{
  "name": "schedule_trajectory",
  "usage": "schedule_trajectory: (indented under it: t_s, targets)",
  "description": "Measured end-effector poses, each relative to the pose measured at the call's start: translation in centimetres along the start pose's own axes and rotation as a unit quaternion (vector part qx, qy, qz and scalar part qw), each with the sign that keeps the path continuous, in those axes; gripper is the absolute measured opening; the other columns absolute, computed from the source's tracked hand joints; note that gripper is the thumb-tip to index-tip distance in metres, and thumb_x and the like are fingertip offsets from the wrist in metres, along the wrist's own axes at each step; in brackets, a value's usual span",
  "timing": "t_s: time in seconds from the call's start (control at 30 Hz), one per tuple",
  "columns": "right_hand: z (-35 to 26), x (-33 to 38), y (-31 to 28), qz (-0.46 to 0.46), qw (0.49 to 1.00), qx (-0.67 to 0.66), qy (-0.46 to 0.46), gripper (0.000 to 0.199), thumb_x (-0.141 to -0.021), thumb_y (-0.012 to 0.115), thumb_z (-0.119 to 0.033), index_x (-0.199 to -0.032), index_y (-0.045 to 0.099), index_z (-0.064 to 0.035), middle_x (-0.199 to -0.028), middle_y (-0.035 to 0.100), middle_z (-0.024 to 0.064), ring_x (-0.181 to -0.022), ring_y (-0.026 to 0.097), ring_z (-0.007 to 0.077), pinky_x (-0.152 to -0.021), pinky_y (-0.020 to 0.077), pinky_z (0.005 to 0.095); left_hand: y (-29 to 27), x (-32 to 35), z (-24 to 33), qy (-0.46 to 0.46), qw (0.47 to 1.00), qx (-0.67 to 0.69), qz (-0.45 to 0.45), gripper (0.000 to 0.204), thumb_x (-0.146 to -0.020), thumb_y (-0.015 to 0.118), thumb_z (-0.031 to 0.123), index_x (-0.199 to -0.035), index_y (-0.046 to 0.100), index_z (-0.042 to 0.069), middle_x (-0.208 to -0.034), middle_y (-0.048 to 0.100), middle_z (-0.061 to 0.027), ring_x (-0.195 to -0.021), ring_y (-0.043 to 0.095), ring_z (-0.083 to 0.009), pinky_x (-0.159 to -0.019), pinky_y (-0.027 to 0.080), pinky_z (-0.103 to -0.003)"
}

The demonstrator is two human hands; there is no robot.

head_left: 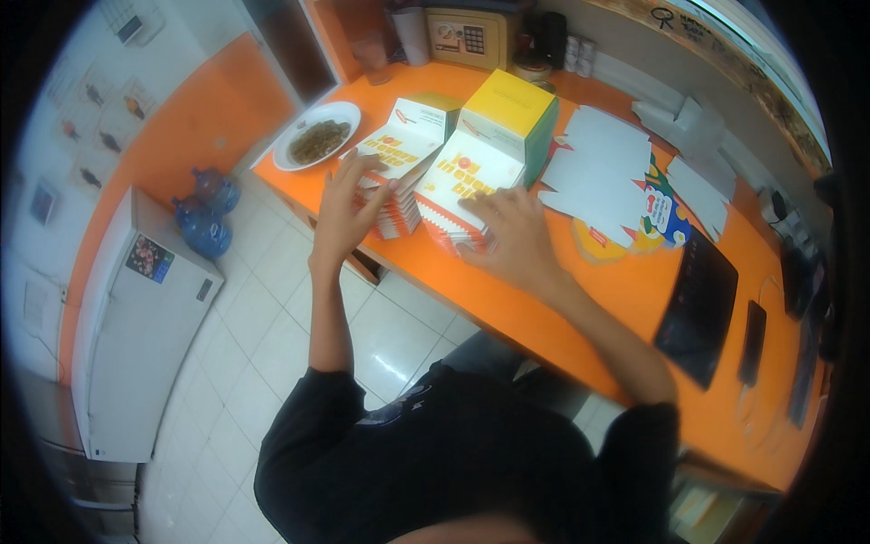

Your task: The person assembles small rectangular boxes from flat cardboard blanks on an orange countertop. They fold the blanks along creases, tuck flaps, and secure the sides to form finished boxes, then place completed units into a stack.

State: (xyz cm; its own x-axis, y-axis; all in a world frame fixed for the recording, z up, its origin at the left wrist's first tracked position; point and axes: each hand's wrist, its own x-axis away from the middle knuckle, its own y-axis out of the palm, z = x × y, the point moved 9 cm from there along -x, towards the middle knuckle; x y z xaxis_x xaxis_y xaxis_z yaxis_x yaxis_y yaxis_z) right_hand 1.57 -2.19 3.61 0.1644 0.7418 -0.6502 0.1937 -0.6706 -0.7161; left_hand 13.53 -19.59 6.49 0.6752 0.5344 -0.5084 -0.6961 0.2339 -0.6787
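Two stacks of nested cardboard cartons stand side by side near the table's front edge, white with red, orange and yellow print. On the left stack (pixel 399 152) my left hand (pixel 344 204) rests with fingers and thumb spread apart over its near corner. My right hand (pixel 518 231) grips the near end of the right stack (pixel 471 163), fingers bent over the top and thumb low at the front. This right stack rises to a yellow-topped, green-sided back (pixel 512 100). The undersides of my fingers are hidden.
Left of the cartons sits a white plate (pixel 283 161) of greenish-brown food. Flat white cut-out sheets (pixel 598 172) lie to the right, beside a black panel (pixel 698 308) on the orange table (pixel 625 295). A small safe (pixel 467 38) stands behind; a white chest (pixel 145 335) and blue water bottles (pixel 204 227) are at left.
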Motion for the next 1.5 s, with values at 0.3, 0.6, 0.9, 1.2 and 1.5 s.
schedule_trajectory:
  t_s: [0.3, 0.6, 0.9, 1.2, 1.5]
  targets:
    - [-1.5, 0.6, -0.9, 0.014, 0.998, -0.063, -0.005, 0.043, -0.074, 0.072, -0.026, -0.114, 0.062, -0.0141, -0.110, 0.059, 0.0063, -0.107, 0.049, 0.0245, -0.095, 0.0359, 0.0427, -1.5, 0.0, 1.3, 0.043, 0.997, -0.030, 0.055, 0.023, -0.085, 0.067, 0.025, -0.101, 0.064, 0.010, -0.132, 0.054, -0.0104, -0.137, 0.033, -0.0333, -0.108, 0.031, -0.049]
    - [-0.9, -0.6, -3.0, 0.045, 0.991, -0.123, 0.006, 0.030, -0.075, 0.072, -0.022, -0.102, 0.066, -0.0129, -0.107, 0.061, 0.0042, -0.106, 0.050, 0.0221, -0.094, 0.0357, 0.0396, -1.0, -0.7, 5.2, 0.145, 0.987, -0.072, 0.010, 0.031, -0.081, 0.071, 0.032, -0.106, 0.065, 0.014, -0.135, 0.053, -0.0077, -0.138, 0.032, -0.0303, -0.111, 0.018, -0.058]
    - [7.1, -1.4, -7.7, 0.160, 0.971, -0.158, 0.088, 0.025, -0.079, 0.070, -0.021, -0.099, 0.066, -0.0077, -0.108, 0.062, 0.0106, -0.098, 0.058, 0.0283, -0.087, 0.0446, 0.0386, 3.6, 1.3, 7.8, 0.214, 0.965, -0.089, -0.122, 0.048, -0.080, 0.071, 0.041, -0.122, 0.059, 0.022, -0.133, 0.054, -0.0055, -0.130, 0.043, -0.0272, -0.111, 0.017, -0.061]
    - [19.9, 6.2, -4.6, -0.192, 0.907, 0.052, 0.372, 0.094, -0.061, 0.077, -0.053, -0.140, 0.040, -0.0196, -0.149, 0.030, 0.0179, -0.141, 0.022, 0.0330, -0.113, 0.0128, 0.0523, 3.5, 1.3, 7.8, 0.213, 0.965, -0.100, -0.114, 0.048, -0.079, 0.071, 0.042, -0.121, 0.059, 0.022, -0.129, 0.057, -0.0067, -0.125, 0.048, -0.0275, -0.111, 0.019, -0.060]
    - [17.8, 6.1, -3.1, -0.227, 0.902, 0.101, 0.354, 0.097, -0.056, 0.076, -0.047, -0.141, 0.037, -0.0208, -0.150, 0.024, 0.0250, -0.142, 0.015, 0.0414, -0.111, 0.0079, 0.0606, 2.2, 1.9, 10.6, 0.270, 0.960, -0.078, -0.020, 0.054, -0.075, 0.075, 0.039, -0.123, 0.057, 0.022, -0.133, 0.053, -0.0063, -0.130, 0.042, -0.0288, -0.111, 0.018, -0.062]
